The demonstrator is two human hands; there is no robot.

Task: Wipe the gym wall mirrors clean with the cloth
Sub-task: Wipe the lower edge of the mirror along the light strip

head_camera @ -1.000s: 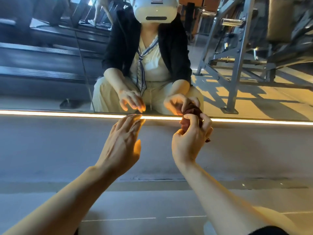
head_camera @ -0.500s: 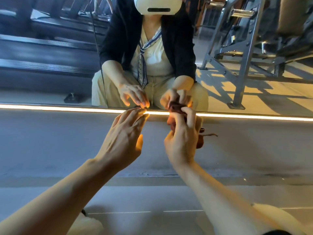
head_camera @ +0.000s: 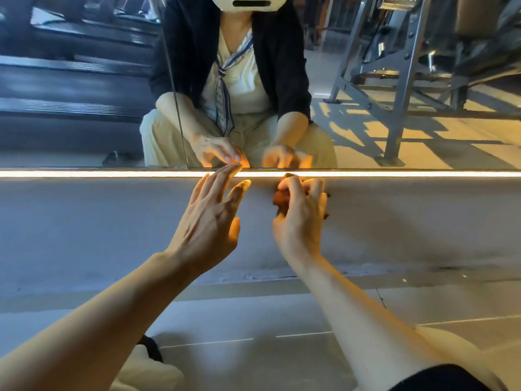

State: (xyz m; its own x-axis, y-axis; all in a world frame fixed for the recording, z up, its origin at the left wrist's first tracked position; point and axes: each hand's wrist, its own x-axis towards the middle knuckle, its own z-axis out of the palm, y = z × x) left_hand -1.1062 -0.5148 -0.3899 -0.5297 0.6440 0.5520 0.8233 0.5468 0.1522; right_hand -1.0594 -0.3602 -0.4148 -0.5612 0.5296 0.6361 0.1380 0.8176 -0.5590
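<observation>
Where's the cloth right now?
In the head view, the reddish-brown cloth is bunched in the right hand, right of centre, just below the lit strip at the mirror's bottom edge.

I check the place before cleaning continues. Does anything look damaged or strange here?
One small thing: a thin dark crack runs across the floor near the right forearm. Otherwise nothing stands out; the right hand holds the bunched cloth below the mirror.
</observation>
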